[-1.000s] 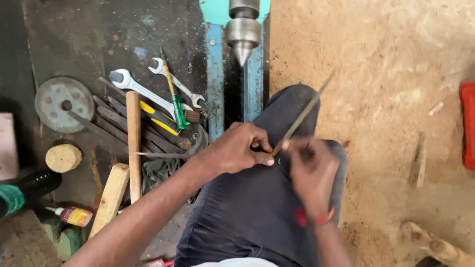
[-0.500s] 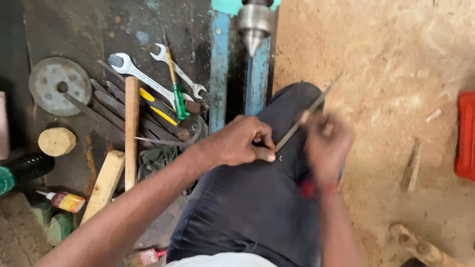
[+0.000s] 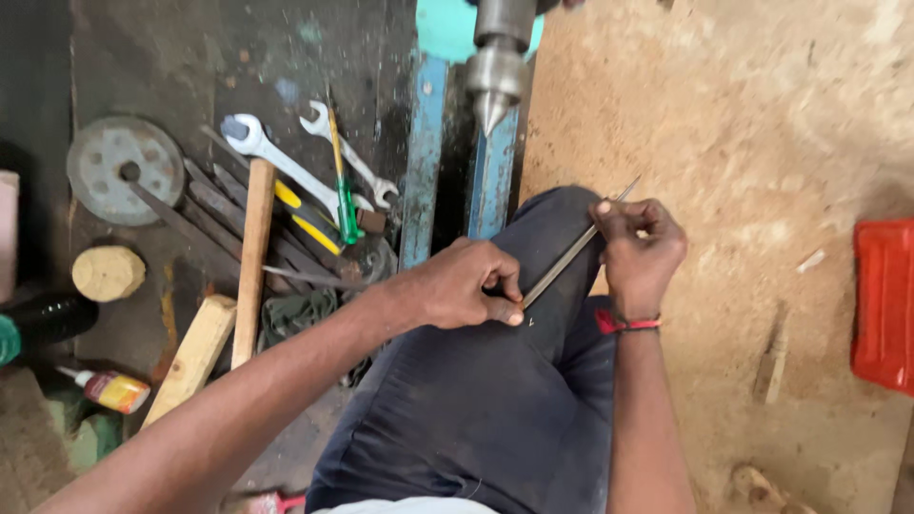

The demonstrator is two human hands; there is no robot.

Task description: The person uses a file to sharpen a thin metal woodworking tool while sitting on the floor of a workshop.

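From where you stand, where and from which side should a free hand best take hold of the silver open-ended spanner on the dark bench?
Probably the bare upper shank of the silver open-ended spanner, just below its head, coming from above. It lies flat and slanted, and its lower end runs in among the green-handled screwdriver and other tools, so that end looks crowded.

left hand (image 3: 471, 286) fisted over knee, fingertips pinched; right hand (image 3: 640, 249) curled, wrist bent, forearm upright.

A woodworking workshop: a lathe centre (image 3: 495, 81), wrenches (image 3: 286, 167), wood offcuts (image 3: 195, 357) and a sawdust-covered floor (image 3: 762, 124).
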